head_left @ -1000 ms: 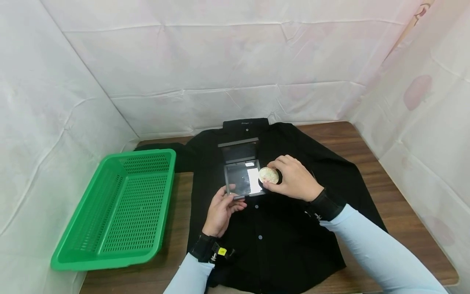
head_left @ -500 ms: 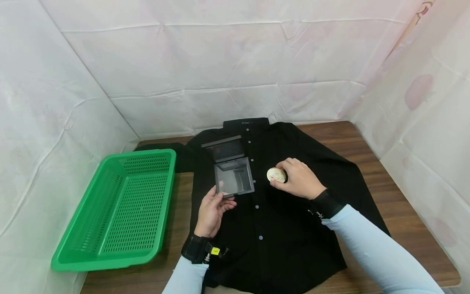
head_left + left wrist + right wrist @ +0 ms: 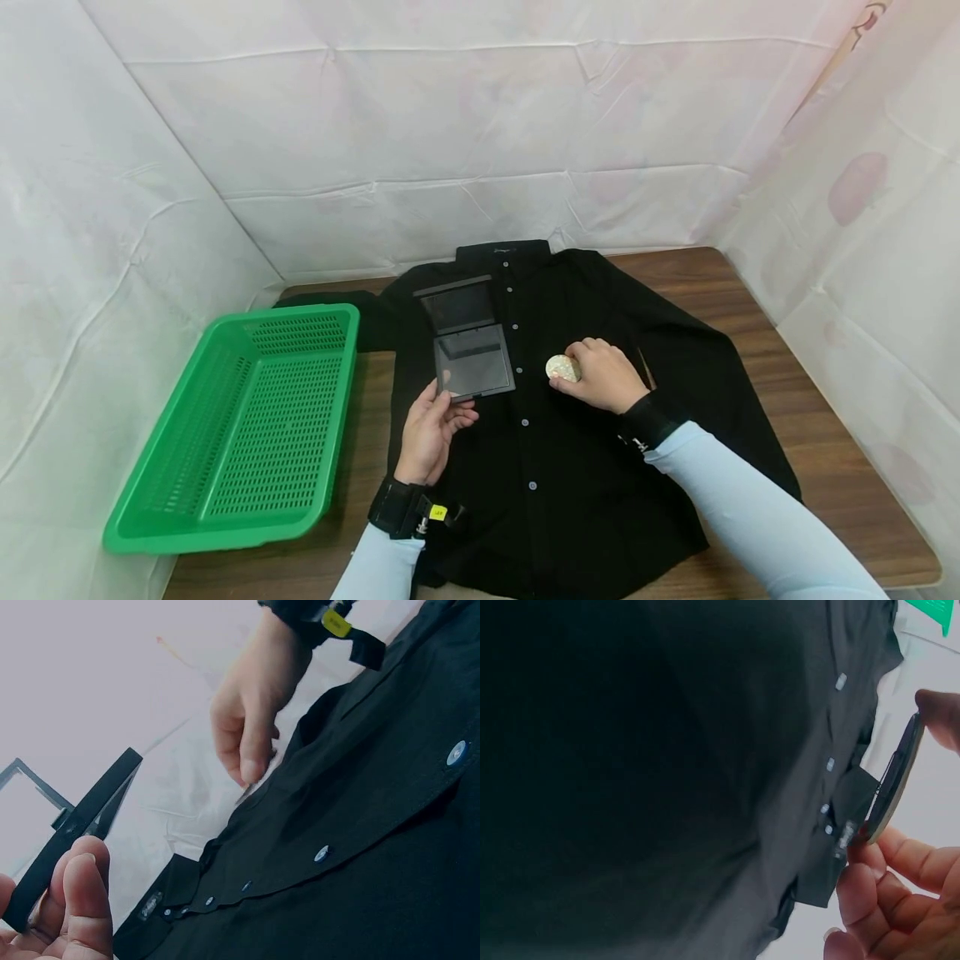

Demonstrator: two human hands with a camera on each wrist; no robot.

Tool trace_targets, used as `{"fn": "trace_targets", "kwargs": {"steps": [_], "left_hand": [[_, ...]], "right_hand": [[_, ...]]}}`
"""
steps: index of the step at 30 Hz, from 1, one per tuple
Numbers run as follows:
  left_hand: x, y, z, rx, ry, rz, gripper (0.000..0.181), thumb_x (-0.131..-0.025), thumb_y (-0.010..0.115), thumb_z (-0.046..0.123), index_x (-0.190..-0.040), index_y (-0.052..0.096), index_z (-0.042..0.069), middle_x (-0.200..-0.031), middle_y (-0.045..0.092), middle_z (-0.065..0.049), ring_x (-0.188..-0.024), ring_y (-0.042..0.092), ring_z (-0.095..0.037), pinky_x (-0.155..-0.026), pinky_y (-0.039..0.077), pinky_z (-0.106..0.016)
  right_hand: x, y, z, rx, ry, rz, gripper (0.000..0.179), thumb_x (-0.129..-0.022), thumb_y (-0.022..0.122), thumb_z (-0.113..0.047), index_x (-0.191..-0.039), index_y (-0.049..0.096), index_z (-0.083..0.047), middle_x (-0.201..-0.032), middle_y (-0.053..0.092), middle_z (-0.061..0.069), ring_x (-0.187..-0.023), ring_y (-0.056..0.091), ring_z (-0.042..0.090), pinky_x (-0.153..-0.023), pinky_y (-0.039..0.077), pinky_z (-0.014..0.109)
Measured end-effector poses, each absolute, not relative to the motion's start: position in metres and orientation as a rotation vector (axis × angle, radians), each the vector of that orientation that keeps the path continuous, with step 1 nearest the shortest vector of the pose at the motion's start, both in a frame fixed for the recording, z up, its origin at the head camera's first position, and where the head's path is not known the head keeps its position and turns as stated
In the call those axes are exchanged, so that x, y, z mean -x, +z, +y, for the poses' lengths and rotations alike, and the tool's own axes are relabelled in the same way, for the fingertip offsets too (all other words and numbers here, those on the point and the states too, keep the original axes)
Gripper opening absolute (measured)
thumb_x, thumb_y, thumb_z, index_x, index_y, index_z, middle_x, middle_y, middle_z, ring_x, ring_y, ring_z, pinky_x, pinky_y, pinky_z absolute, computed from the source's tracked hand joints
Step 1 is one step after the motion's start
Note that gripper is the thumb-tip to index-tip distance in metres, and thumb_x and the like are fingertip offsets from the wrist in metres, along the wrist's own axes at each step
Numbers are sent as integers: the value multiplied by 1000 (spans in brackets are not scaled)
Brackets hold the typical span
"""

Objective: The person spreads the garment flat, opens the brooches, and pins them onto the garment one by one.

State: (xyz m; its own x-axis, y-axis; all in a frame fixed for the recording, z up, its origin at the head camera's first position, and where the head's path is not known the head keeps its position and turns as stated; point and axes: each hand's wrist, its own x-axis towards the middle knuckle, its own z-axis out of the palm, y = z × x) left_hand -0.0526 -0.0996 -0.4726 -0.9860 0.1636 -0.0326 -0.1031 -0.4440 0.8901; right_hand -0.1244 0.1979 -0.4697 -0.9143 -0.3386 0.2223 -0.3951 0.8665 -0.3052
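Note:
My left hand (image 3: 429, 433) grips the near edge of a flat square black box (image 3: 474, 367), its hinged lid raised at the far side. The tray part looks bare, with a glossy surface. My right hand (image 3: 606, 377) pinches a round pale brooch (image 3: 559, 367) with a mottled, glittery face. Seen from the right wrist, the brooch (image 3: 897, 776) is edge-on between thumb and fingers, with a thin pin along its dark back. Both hands are over a black button-up shirt (image 3: 540, 450), laid out with its collar away from me.
A green perforated plastic basket (image 3: 341, 417) stands to the left, over the end of one shirt sleeve. The wooden table (image 3: 832, 500) shows around the shirt. White cloth walls (image 3: 450, 117) enclose the back and both sides.
The box in my left hand has moved left, away from the brooch. My right hand has shifted slightly to the right and down with the brooch, tilting it a little.

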Motion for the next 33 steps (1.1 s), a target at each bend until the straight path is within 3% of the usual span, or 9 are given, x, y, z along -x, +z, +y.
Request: {"fn": "trace_targets", "kwargs": {"steps": [4,20,26,33], "left_hand": [[53,-473,-99,-70,2549,1556,39,-106,30,12,-144,34,4,-108,48,-33,-81,62,-23,-73,53,-28],[55,-473,-101,-57,2536,1589,41,-106,32,15,-146,31,3,-104,53,-24,-81,63,-23,-73,52,-28],[54,-472,-101,-45,2529,1597,42,-106,32,16,-147,30,5,-110,49,-33,-82,62,-22,-74,52,-28],[52,-471,-100,-27,2523,1611,43,-106,32,16,-148,29,6,-109,50,-30,-82,62,-22,-74,52,-28]], "right_hand": [[123,-476,193,-527,491,-2910,53,-79,71,-54,-101,67,-5,-88,60,6,-75,52,20,-67,43,37],[117,-488,183,-445,457,-2957,49,-78,73,-50,-93,66,-4,-79,57,5,-68,49,21,-61,41,37],[115,-494,182,-425,437,-2948,48,-77,75,-51,-88,65,-6,-74,53,2,-66,47,20,-58,40,36],[113,-495,180,-393,441,-2937,50,-76,76,-52,-89,65,-5,-74,52,3,-67,47,20,-59,40,37]]}}
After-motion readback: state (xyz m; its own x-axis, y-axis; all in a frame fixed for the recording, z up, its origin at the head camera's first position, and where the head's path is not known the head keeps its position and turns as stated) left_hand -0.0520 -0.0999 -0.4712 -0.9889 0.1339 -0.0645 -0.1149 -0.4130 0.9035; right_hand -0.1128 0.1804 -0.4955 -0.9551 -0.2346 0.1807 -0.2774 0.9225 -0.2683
